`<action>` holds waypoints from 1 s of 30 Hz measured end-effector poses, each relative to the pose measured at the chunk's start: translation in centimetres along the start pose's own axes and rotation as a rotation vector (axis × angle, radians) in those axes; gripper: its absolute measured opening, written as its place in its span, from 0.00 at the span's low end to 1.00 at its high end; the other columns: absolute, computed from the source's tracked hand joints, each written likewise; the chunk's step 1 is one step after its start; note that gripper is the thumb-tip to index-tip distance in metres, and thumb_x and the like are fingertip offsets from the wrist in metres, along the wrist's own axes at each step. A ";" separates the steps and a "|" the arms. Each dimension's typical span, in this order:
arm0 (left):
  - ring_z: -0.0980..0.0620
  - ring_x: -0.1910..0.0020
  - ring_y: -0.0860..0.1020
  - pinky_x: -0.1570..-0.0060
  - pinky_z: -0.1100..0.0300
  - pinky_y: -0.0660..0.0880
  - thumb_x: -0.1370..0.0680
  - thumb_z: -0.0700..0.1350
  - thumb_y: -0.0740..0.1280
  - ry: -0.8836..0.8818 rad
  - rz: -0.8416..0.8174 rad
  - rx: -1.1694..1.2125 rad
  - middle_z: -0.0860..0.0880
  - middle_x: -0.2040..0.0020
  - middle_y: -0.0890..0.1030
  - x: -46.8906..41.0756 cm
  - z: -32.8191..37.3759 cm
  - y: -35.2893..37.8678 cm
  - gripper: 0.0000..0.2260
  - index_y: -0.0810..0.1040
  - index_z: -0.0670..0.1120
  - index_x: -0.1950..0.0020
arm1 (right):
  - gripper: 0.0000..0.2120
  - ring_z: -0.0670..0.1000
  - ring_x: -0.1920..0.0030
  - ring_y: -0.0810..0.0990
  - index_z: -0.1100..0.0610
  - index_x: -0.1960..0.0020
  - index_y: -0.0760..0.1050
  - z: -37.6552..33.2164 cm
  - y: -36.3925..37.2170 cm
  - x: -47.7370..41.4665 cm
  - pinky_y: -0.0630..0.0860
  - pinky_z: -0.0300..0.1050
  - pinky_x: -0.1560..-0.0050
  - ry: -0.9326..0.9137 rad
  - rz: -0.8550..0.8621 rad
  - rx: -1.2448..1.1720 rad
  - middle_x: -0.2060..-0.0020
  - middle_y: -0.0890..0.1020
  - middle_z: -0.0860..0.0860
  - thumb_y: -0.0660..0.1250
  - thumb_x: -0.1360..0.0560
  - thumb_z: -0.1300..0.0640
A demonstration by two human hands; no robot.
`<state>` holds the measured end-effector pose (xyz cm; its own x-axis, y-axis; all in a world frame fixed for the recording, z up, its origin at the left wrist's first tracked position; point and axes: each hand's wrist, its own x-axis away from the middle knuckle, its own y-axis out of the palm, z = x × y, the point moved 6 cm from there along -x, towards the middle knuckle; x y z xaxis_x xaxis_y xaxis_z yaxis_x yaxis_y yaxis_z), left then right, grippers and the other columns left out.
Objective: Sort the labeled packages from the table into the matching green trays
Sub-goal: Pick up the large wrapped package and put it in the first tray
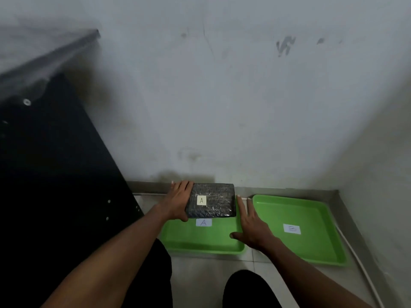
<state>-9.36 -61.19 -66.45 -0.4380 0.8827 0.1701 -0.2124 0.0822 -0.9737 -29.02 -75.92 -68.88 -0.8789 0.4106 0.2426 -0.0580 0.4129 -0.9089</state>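
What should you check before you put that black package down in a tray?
1. Package label: the black package carries a note reading A. ok
2. Tray label: the left green tray below it is marked A, a match. ok
3. Grip: the left hand grasps the package's left end. ok
4. Other hand: the right hand is open beside the package, lying over the left tray's right edge, possibly in the way. not ok
5. Landing spot: bare green shows around the tray's label. ok
6. Wrong tray: the right green tray seems marked B; the letter is blurred. cannot tell
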 end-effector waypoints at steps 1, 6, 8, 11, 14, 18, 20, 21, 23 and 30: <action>0.42 0.29 0.61 0.25 0.40 0.49 0.43 0.56 0.80 -0.003 -0.003 0.004 0.42 0.29 0.63 -0.4 -0.2 0.7 0.57 0.51 0.40 0.24 | 0.61 0.66 0.26 0.59 0.50 0.25 0.28 0.3 0.7 -0.5 0.71 0.61 0.35 -0.004 -0.002 -0.007 0.24 0.40 0.65 0.75 0.33 0.42; 0.41 0.28 0.60 0.25 0.39 0.52 0.43 0.57 0.81 0.007 -0.061 -0.033 0.41 0.26 0.61 -2.9 -1.5 3.5 0.59 0.50 0.40 0.23 | 0.62 0.66 0.27 0.59 0.49 0.29 0.23 1.3 3.5 -3.4 0.66 0.62 0.32 -0.014 -0.072 -0.031 0.24 0.43 0.65 0.75 0.32 0.41; 0.41 0.26 0.59 0.25 0.38 0.51 0.43 0.57 0.81 -0.003 -0.103 -0.029 0.42 0.25 0.59 -4.4 -2.3 4.8 0.60 0.49 0.40 0.23 | 0.61 0.66 0.25 0.55 0.50 0.29 0.23 1.7 4.5 -4.8 0.64 0.62 0.31 -0.013 -0.102 -0.031 0.23 0.43 0.64 0.74 0.31 0.41; 0.41 0.27 0.59 0.26 0.38 0.52 0.42 0.57 0.81 -0.004 -0.154 -0.029 0.42 0.25 0.59 -6.9 -3.6 6.7 0.60 0.49 0.40 0.23 | 0.60 0.65 0.25 0.53 0.52 0.26 0.26 2.4 6.3 -6.8 0.62 0.60 0.29 -0.020 -0.146 -0.055 0.23 0.43 0.63 0.73 0.31 0.41; 0.40 0.27 0.58 0.26 0.38 0.52 0.42 0.57 0.81 -0.017 -0.191 0.010 0.41 0.25 0.59 -8.9 -5.0 8.8 0.60 0.49 0.40 0.23 | 0.60 0.64 0.24 0.52 0.51 0.26 0.26 3.5 8.1 -8.7 0.63 0.61 0.29 -0.019 -0.182 -0.085 0.22 0.43 0.61 0.73 0.31 0.41; 0.39 0.26 0.57 0.26 0.38 0.54 0.43 0.58 0.81 -0.037 -0.237 0.034 0.39 0.24 0.58 -10.4 -7.0 11.6 0.61 0.48 0.39 0.22 | 0.60 0.63 0.24 0.50 0.50 0.26 0.25 4.7 9.8 -10.3 0.62 0.60 0.29 -0.002 -0.222 -0.116 0.23 0.41 0.60 0.73 0.30 0.42; 0.38 0.25 0.56 0.27 0.38 0.55 0.43 0.56 0.81 -0.056 -0.245 0.040 0.38 0.24 0.58 -10.6 -7.9 12.5 0.61 0.47 0.39 0.23 | 0.59 0.63 0.24 0.51 0.51 0.26 0.26 5.1 10.3 -10.8 0.63 0.60 0.29 0.004 -0.236 -0.119 0.23 0.41 0.60 0.73 0.30 0.43; 0.37 0.25 0.55 0.26 0.37 0.54 0.43 0.55 0.81 -0.065 -0.243 0.048 0.38 0.24 0.57 -10.7 -8.4 12.8 0.61 0.47 0.39 0.22 | 0.59 0.63 0.24 0.52 0.51 0.25 0.26 5.3 10.5 -10.9 0.64 0.59 0.29 0.005 -0.239 -0.120 0.23 0.41 0.61 0.74 0.30 0.43; 0.36 0.23 0.50 0.26 0.37 0.52 0.40 0.53 0.81 -0.091 -0.256 0.066 0.38 0.22 0.53 -10.5 -9.1 13.4 0.60 0.44 0.39 0.22 | 0.59 0.63 0.24 0.53 0.50 0.26 0.25 5.5 11.2 -11.0 0.65 0.59 0.30 0.010 -0.245 -0.123 0.23 0.41 0.61 0.74 0.30 0.44; 0.39 0.22 0.42 0.28 0.34 0.54 0.36 0.49 0.80 -0.174 -0.316 0.043 0.43 0.20 0.44 -10.2 -9.6 13.9 0.59 0.38 0.43 0.22 | 0.59 0.62 0.25 0.57 0.48 0.26 0.25 5.2 12.5 -10.5 0.71 0.57 0.35 0.028 -0.269 -0.130 0.23 0.40 0.59 0.74 0.29 0.45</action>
<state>0.51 -64.63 -83.21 -0.4859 0.7245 0.4888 -0.3960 0.3161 -0.8621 -22.95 -79.31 -84.55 -0.8270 0.2938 0.4793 -0.2239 0.6100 -0.7601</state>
